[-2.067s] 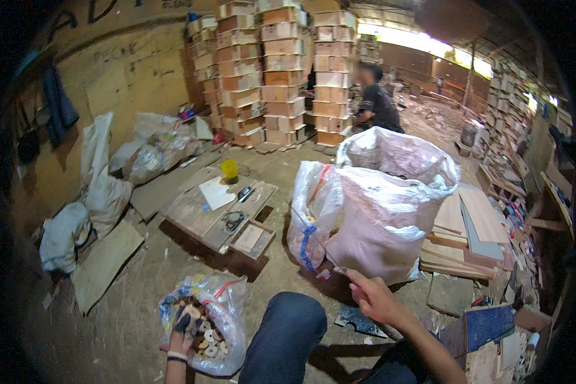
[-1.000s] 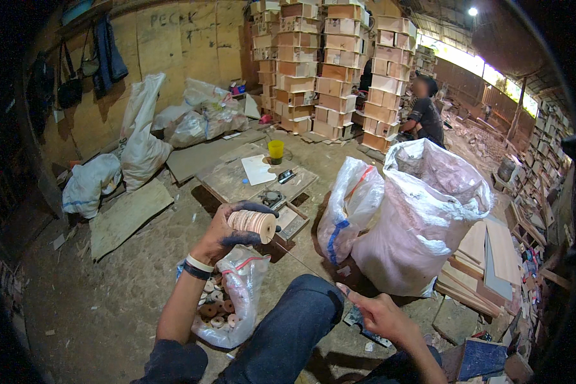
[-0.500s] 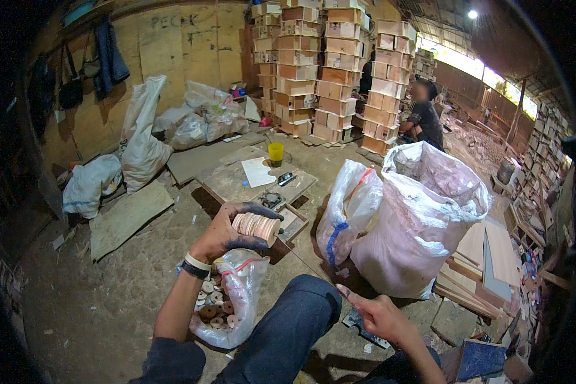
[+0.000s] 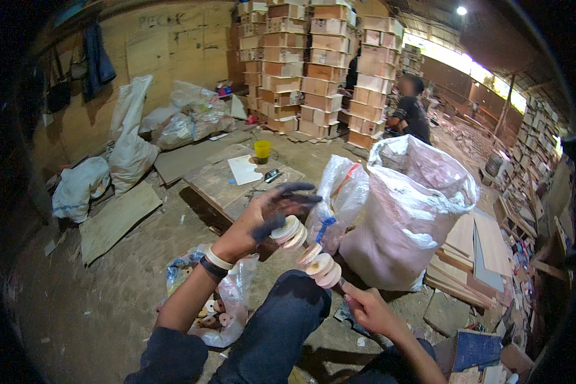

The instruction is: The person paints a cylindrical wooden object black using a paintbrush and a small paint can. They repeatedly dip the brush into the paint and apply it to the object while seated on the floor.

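The left grip (image 4: 265, 219) has fingers spread beside pale discs (image 4: 287, 230); the right grip (image 4: 372, 308) is closed on, seemingly, a thin rod (image 4: 342, 281). Several discs are out, between the two; more lie in the bag (image 4: 242, 281) off the near edge of the desk (image 4: 216, 193).

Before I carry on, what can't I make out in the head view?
- Rod in the right grip: head view, lost behind wooden discs.
- Near bag's contents: head view, partly covered by the left forearm.
- Big sack's lower inside: head view, hidden by its front wall.
- Co-worker's legs: head view, behind the sack.
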`<state>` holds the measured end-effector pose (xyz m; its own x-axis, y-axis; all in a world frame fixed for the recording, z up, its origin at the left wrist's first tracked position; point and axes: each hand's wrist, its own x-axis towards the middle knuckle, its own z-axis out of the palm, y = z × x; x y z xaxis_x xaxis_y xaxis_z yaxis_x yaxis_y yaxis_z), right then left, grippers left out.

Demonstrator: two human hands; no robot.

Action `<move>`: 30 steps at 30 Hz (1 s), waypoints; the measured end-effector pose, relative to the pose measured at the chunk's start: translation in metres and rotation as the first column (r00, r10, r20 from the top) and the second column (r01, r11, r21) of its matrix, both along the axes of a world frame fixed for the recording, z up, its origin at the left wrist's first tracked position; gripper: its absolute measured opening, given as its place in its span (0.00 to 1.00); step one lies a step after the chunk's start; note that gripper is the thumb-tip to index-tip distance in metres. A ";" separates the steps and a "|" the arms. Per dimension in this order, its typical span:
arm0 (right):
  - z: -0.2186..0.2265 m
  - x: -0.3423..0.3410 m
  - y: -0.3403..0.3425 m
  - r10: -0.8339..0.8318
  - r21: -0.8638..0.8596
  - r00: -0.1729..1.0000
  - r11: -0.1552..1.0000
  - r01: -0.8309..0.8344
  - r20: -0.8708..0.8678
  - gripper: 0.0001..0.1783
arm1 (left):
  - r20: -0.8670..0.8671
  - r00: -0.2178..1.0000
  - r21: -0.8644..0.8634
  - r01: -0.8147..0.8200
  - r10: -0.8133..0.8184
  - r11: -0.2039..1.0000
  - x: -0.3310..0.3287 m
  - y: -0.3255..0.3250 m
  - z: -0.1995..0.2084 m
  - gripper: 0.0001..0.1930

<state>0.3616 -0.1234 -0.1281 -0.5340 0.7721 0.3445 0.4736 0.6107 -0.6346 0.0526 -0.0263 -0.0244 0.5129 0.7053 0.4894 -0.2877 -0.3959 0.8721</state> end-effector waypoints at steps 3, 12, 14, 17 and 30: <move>0.004 0.006 0.002 -0.069 -0.035 0.994 0.997 0.066 -0.086 0.20 | 0.277 0.956 -0.319 0.002 0.092 0.948 0.025 -0.003 -0.015 0.33; 0.013 0.037 0.013 -0.064 -0.165 0.989 0.985 0.042 -0.133 0.24 | -0.191 0.961 0.159 -0.172 0.201 0.972 0.087 -0.001 0.011 0.16; 0.025 0.065 0.014 -0.040 -0.135 0.998 0.990 0.046 0.043 0.19 | -0.271 0.944 0.178 -0.142 0.187 0.974 0.105 0.002 0.018 0.12; 0.044 0.113 0.003 -0.378 -0.178 0.721 0.805 0.566 0.581 0.18 | -0.195 0.970 0.402 -0.057 0.147 0.914 0.139 0.008 0.027 0.11; 0.139 0.141 -0.053 -0.542 -0.070 0.840 0.837 0.543 0.039 0.27 | 0.258 0.962 0.409 -0.022 -0.092 0.912 0.237 -0.002 0.093 0.16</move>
